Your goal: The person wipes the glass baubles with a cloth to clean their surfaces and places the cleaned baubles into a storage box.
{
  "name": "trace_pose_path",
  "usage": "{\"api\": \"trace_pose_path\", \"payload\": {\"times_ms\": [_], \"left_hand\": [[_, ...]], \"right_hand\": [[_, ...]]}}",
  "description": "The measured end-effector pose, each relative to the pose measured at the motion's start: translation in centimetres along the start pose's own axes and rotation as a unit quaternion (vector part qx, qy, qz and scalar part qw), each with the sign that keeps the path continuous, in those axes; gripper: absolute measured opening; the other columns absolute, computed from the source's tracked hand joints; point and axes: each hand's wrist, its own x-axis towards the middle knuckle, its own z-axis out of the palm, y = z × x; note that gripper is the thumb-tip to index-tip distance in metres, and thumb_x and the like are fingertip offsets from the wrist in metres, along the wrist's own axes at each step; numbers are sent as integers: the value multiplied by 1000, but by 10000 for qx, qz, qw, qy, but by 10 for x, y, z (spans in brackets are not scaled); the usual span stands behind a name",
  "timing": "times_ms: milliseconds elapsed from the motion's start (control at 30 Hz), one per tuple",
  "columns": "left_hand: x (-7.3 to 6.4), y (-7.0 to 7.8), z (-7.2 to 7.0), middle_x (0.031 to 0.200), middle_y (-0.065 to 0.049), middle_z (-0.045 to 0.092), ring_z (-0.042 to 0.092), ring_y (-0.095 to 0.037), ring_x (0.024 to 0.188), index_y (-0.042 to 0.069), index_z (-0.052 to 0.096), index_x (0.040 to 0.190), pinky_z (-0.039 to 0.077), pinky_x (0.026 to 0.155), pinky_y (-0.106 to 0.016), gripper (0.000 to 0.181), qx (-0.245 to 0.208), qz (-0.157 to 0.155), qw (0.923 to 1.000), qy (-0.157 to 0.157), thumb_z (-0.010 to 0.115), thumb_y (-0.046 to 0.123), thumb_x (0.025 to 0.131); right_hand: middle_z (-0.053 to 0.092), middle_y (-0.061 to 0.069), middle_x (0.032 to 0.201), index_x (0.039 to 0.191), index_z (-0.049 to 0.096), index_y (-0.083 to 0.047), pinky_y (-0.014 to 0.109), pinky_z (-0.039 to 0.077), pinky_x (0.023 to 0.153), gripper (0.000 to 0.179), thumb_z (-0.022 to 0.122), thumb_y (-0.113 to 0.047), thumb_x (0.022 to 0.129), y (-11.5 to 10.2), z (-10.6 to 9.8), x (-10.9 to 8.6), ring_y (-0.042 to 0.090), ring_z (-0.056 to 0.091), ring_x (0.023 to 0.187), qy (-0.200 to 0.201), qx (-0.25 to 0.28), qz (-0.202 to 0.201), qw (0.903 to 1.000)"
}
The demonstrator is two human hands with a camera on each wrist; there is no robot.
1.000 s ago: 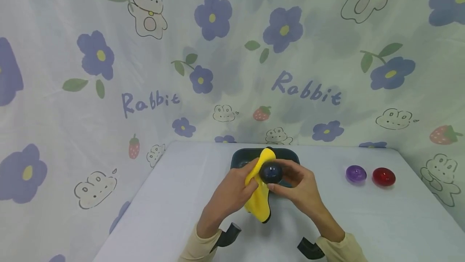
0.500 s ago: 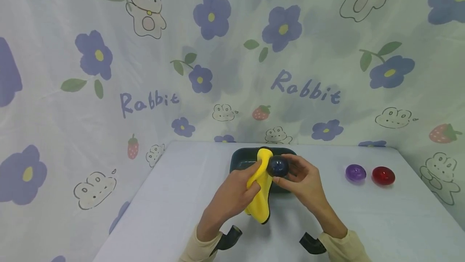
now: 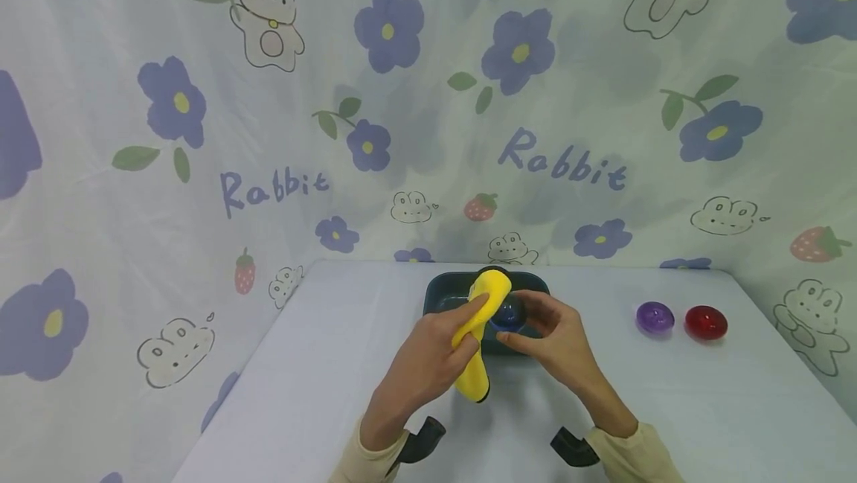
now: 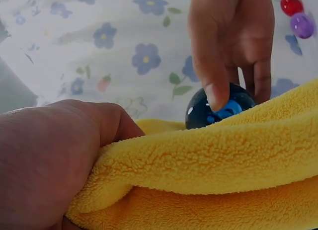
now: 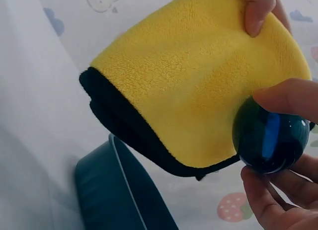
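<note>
My left hand point(image 3: 428, 353) grips a folded yellow plush cloth point(image 3: 472, 379) with dark edging, thumb and fingers pinching its fold. In my right hand point(image 3: 561, 338) is a shiny, see-through dark blue ball point(image 3: 510, 315), held between thumb and fingertips. The ball is right at the cloth's face, its left side overlapped by the cloth in the head view. In the right wrist view the ball point(image 5: 271, 138) sits low against the cloth point(image 5: 189, 91), near its dark hem. The left wrist view has the cloth point(image 4: 213, 163) partly hiding the ball point(image 4: 198, 108).
Beneath and behind the hands stands a dark teal basin point(image 3: 438, 286) on the white-covered table point(image 3: 335, 334). A purple ball point(image 3: 655, 318) and a red ball point(image 3: 706, 323) lie side by side to the right. A patterned curtain point(image 3: 428, 111) hangs behind.
The ball went slightly right, then came back left behind the cloth's edge. The cloth's top has tipped over to the right toward the ball, and its lower end has risen a little.
</note>
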Motion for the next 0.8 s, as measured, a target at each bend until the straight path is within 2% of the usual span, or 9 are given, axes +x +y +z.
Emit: {"api": "trace_pose_path", "payload": {"times_ms": [67, 267, 367, 467, 633, 800], "left_hand": [[0, 0, 0, 76, 3, 55, 50, -4, 65, 12, 58, 147, 48, 66, -18, 53, -3, 104, 9999, 47, 58, 7, 94], [2, -3, 1, 77, 4, 55, 42, -3, 59, 12, 61, 145, 45, 61, -17, 52, 90, 417, 9989, 173, 59, 4, 93], [3, -5, 2, 83, 3, 61, 44, -3, 61, 12, 61, 144, 45, 63, -17, 52, 216, 495, 9984, 192, 60, 4, 93], [4, -7, 3, 96, 0, 68, 46, -5, 64, 12, 61, 144, 46, 65, -17, 52, 367, 552, 9977, 142, 61, 3, 93], [6, -11, 1, 111, -2, 72, 49, -6, 67, 12, 60, 145, 48, 68, -17, 52, 485, 502, 9976, 25, 62, 4, 93], [7, -14, -1, 107, -2, 71, 51, -7, 69, 12, 59, 146, 49, 68, -17, 51, 423, 301, 9986, -75, 61, 7, 95]], "right_hand": [[68, 13, 126, 133, 64, -6, 16, 53, 98, 60, 88, -12, 78, 1, 1, 0, 8, 68, 108, -110, 64, -31, 9999], [71, 10, 125, 134, 65, -9, 21, 56, 96, 61, 88, -14, 78, 2, 5, -2, 11, 71, 108, -538, 147, -276, 9981], [73, 6, 125, 133, 66, -14, 23, 57, 96, 60, 89, -16, 78, 1, 8, -4, 11, 73, 108, -689, 127, -340, 9970], [74, 5, 123, 132, 67, -15, 25, 58, 95, 58, 89, -17, 78, 0, 9, -6, 12, 73, 107, -770, 66, -380, 9963], [74, 9, 121, 129, 69, -10, 28, 58, 95, 54, 88, -15, 79, -3, 8, -7, 14, 74, 106, -865, 27, -499, 9950], [72, 14, 125, 130, 68, -7, 27, 58, 95, 54, 87, -10, 79, -5, 6, -7, 10, 72, 108, -934, 256, -635, 9933]]}}
